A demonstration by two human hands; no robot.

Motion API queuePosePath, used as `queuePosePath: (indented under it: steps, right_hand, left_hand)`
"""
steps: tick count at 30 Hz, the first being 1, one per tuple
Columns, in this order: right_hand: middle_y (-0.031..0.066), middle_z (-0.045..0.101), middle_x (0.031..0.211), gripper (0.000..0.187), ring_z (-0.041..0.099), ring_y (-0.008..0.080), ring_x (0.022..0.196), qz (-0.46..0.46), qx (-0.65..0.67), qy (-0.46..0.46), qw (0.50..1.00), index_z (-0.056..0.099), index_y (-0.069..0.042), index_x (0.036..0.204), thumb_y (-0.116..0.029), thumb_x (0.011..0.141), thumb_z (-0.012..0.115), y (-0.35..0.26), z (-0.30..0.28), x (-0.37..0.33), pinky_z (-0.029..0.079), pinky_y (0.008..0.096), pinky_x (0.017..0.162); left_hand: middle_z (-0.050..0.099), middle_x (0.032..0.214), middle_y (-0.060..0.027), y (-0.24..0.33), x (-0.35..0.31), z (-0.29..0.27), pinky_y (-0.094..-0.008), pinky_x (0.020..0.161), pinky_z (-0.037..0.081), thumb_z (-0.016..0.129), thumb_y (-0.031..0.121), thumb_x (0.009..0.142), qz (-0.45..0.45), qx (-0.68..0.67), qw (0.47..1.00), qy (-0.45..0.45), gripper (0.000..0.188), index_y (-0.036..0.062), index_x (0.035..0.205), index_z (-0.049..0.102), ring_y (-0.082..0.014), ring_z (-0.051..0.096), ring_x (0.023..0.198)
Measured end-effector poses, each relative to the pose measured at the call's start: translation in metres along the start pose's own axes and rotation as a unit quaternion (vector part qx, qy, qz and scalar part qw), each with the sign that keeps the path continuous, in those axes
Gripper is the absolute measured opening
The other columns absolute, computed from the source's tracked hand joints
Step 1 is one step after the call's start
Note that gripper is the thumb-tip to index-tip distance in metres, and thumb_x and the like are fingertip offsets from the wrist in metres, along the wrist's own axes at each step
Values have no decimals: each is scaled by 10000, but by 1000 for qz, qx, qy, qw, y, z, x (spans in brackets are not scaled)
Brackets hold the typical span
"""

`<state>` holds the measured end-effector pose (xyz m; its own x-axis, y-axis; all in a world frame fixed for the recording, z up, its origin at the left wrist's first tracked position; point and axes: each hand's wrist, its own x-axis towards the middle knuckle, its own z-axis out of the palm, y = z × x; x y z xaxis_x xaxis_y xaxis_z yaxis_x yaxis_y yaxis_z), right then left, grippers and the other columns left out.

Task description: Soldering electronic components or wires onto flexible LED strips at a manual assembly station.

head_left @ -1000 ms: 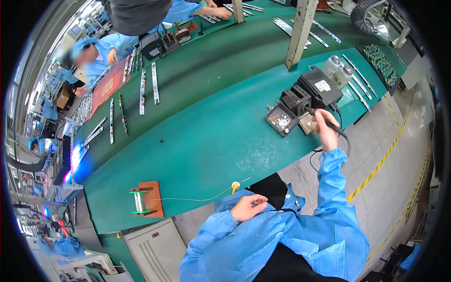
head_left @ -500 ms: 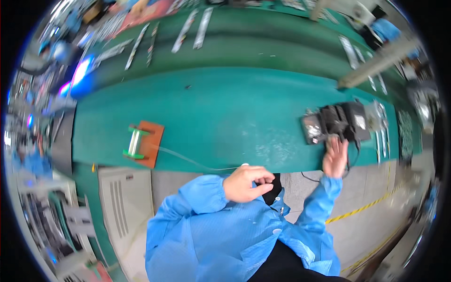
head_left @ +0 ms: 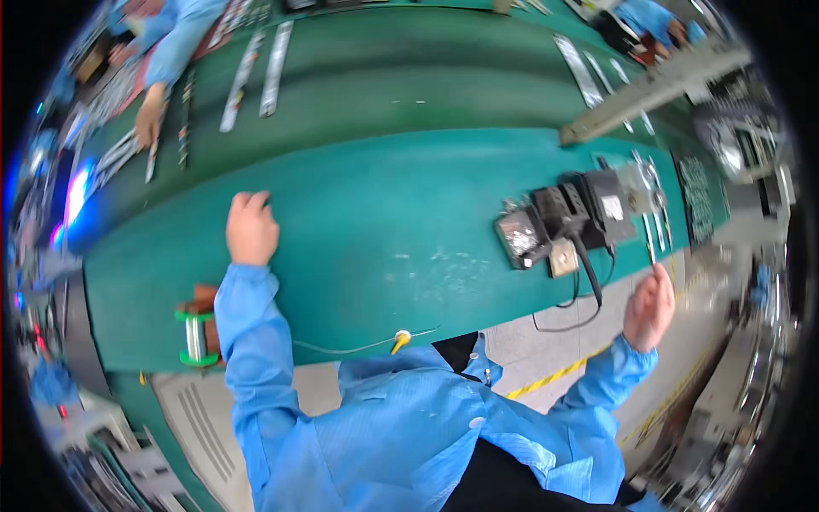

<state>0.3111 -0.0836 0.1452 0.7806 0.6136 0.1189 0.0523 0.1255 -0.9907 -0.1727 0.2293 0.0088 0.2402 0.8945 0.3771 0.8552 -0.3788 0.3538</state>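
Note:
My left hand (head_left: 252, 230) is on the green mat at the left, its fingers curled down; a small dark bit shows at the fingertips, too hidden to name. My right hand (head_left: 650, 307) is at the mat's front right edge, fingers pinched on the near end of a slim silver tool (head_left: 650, 243), perhaps tweezers. Left of that hand stands a black soldering station (head_left: 607, 205) with a corded iron (head_left: 587, 264) and a pale sponge (head_left: 563, 258). Beside my left forearm is a solder wire spool (head_left: 196, 339) with green flanges on a brown stand (head_left: 205, 297).
From the spool a thin wire runs behind my sleeve to a white, yellow-tipped piece (head_left: 401, 341) at the front edge. A co-worker's hand (head_left: 150, 115) reaches over strips at the far left. A beige post (head_left: 648, 98) slants over the far right, near several silver strips (head_left: 578, 68).
My left hand has gone from before my body out to the far left of the mat. The right has left the soldering station for the slim tool. A co-worker's arm now shows.

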Motion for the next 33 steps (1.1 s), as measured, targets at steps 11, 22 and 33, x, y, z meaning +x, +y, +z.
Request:
queuePosePath:
  steps: [11,22,33]
  right_hand:
    - [7,476,657,304,323,31,463,19,19,-58,998,544,25,1171,-161,936,490,13,-1,-3,235,176,403]
    - [-4,472,651,308,323,34,467,-1,21,-39,999,550,1,1170,-185,929,497,21,-39,-19,242,181,410]
    - [-11,474,658,289,323,32,488,0,-2,-26,1000,560,-16,1163,-181,939,482,19,-66,-7,240,183,427]
  left_hand:
    - [585,737,-57,122,22,6,-246,610,451,598,87,850,59,-257,953,-147,115,7,932,612,-105,535,655]
    - [675,871,-132,325,85,122,-320,732,494,579,177,853,135,-298,881,-341,212,18,969,657,-197,637,790]
    - [659,760,-112,281,90,128,-310,674,488,541,216,881,132,-264,933,-206,241,18,950,659,-208,630,703]
